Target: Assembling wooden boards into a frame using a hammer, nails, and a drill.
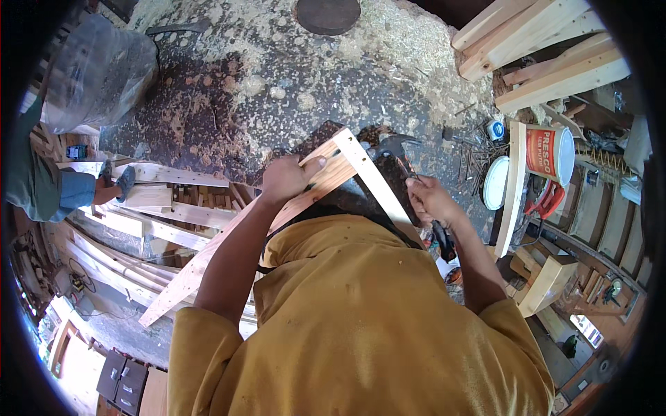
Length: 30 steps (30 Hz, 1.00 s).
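Two pale wooden planks meet at a corner in front of my body, forming an angled wooden frame (378, 179). One arm of it runs down to the left past my left forearm; the other slants down to the right. My left hand (286, 179) is closed around the left arm, a little below the corner, thumb on top. In my right hand (431, 200) is a claw hammer (394, 148), gripped by its handle. Its metal head is just right of the corner, over the dark worktop, and whether it touches the wood I cannot tell.
Sawdust and pale spots cover the worktop (229, 104); a dark round disc (327, 16) lies at its far side. Loose nails (475, 158), a white lid (495, 183) and a labelled bucket (551, 154) are at right. Timber (538, 41) is stacked far right. Another person (52, 187) stands left.
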Motion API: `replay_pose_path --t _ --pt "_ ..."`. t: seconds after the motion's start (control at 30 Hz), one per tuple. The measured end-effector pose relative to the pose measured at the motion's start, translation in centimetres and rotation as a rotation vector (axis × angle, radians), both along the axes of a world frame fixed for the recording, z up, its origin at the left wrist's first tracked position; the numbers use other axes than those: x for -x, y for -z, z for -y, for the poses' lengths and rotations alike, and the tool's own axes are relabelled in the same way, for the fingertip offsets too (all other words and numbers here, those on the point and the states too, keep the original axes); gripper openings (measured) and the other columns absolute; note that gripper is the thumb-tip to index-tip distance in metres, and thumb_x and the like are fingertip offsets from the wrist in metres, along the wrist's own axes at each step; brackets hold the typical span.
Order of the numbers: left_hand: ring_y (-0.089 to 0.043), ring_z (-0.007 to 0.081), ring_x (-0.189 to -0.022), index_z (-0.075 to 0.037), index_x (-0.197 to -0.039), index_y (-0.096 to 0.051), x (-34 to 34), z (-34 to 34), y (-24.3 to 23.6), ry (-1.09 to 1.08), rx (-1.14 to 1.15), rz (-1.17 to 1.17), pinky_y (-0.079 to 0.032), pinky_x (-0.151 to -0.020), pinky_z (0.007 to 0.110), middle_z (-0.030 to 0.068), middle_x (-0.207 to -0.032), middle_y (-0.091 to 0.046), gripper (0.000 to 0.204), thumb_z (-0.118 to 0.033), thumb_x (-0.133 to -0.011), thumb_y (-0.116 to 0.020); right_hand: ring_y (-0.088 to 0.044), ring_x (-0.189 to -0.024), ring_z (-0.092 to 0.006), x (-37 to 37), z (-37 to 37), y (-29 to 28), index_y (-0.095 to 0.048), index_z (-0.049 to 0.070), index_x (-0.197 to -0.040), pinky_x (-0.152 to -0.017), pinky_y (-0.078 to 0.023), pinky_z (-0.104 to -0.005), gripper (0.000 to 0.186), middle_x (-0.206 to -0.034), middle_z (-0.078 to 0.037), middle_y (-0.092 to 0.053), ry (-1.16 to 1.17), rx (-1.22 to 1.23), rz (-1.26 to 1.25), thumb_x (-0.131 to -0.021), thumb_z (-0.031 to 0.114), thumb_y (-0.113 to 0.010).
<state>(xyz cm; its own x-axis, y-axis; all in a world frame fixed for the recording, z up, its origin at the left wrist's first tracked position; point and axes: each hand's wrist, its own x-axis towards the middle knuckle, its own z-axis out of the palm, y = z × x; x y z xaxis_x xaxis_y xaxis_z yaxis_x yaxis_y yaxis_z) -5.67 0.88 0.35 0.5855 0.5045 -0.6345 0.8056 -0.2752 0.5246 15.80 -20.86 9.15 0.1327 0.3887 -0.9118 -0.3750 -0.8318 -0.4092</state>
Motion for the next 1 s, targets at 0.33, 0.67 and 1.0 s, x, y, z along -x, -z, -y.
replay_pose_path --t 0.33,0.67,1.0 --pt "-0.062 0.0365 -0.095 -0.017 -0.125 -0.054 -2.6 0.7 -0.3 0.000 -0.065 0.446 -0.049 -0.082 0.044 0.0191 -0.104 -0.064 0.053 -0.044 -0.080 -0.063 -0.035 -0.034 -0.0102 -4.5 -3.6 -2.3 -0.045 0.008 -0.078 -0.030 -0.029 -0.0265 0.034 -0.051 0.000 -0.038 0.076 -0.067 0.263 -0.098 0.035 -0.043" --pt "-0.064 0.0374 -0.084 -0.008 -0.116 -0.059 -3.3 0.8 -0.3 -0.049 -0.084 0.531 -0.050 -0.077 0.046 0.0187 -0.090 -0.066 0.055 -0.050 -0.079 -0.061 -0.034 -0.032 -0.0113 -1.6 -4.8 -0.1 -0.043 0.007 -0.079 -0.030 -0.030 -0.0271 0.029 -0.048 -0.002 -0.038 -0.069 -0.053 0.124 -0.098 0.029 -0.046" --pt "-0.063 0.0393 -0.077 0.002 -0.084 -0.062 -3.8 0.0 0.6 -0.049 0.106 0.234 -0.048 -0.069 0.044 0.0240 -0.078 -0.063 0.064 -0.061 -0.073 -0.063 -0.041 -0.037 -0.0112 -5.5 -3.9 -1.9 -0.050 0.006 -0.085 -0.034 -0.031 -0.0264 0.023 -0.052 0.000 -0.045 -0.038 -0.081 0.362 -0.094 0.027 -0.053"
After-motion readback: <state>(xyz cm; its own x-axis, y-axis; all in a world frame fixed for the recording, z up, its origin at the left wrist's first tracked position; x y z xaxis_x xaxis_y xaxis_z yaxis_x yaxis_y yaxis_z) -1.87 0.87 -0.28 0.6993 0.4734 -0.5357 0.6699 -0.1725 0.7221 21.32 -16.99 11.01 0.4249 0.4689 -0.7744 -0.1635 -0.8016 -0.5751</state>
